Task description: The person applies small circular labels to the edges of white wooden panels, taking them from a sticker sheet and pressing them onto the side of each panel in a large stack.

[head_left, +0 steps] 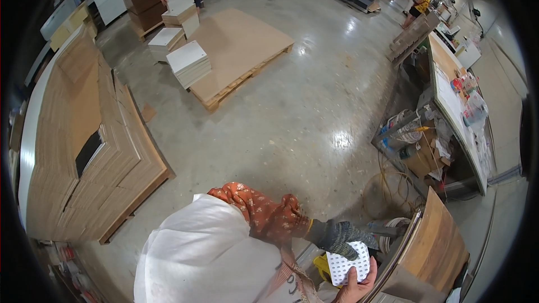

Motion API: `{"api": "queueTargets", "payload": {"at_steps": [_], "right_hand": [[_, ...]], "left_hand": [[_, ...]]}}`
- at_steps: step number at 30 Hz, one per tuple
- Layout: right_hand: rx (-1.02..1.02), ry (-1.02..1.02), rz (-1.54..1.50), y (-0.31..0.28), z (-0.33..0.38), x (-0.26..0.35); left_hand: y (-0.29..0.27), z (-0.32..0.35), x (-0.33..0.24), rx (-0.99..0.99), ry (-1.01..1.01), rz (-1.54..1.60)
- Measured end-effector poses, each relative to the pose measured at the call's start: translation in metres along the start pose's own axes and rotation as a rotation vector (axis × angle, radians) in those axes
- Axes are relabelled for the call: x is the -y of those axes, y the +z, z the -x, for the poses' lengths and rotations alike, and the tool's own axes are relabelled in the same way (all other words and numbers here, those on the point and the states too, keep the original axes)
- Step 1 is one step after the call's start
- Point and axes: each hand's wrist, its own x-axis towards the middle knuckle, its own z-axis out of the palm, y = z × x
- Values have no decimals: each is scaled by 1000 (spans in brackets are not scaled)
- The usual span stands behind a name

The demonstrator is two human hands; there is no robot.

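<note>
Open floor: bare concrete floor [314,106] runs wide through the middle, free to pass.
Left: slanted cardboard stack [95,151] walls off that side.
Far: pallet [241,50] with white panel stacks [190,63].
Right: cluttered bench [455,106] and wooden board [438,241] crowd the hands [348,247]; cables [393,182] lie below.

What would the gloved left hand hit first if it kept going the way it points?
Likely the white dotted sheet: the left hand points right and down, fingertips already at its top edge; the right hand holds it from below. Depth unclear.
</note>
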Motion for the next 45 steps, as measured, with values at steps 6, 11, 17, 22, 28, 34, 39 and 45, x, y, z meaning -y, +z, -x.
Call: {"api": "queueTargets", "payload": {"at_steps": [6, 11, 17, 22, 28, 34, 39, 45], "right_hand": [[-42, 54, -3, -12, 11, -13], [-109, 47, 6, -11, 19, -3], [-114, 48, 20, -15, 22, -13], [-105, 58, 31, -16, 20, -10], [-82, 68, 34, -13, 13, -12], [-48, 102, 32, -8, 7, -8], [-52, 112, 38, -7, 4, -9], [-37, 74, -15, 1, 4, 5]], "left_hand": [[5, -7, 0, 32, 10, 31], [8, -13, -1, 57, 12, 47], [10, -14, -2, 64, 17, 54], [9, -15, -2, 50, 17, 63], [3, -12, -2, 14, 11, 52], [-2, -6, -3, -12, -2, 49], [0, -5, -3, -24, -4, 50], [-3, -1, -4, -24, -19, 55]]}}
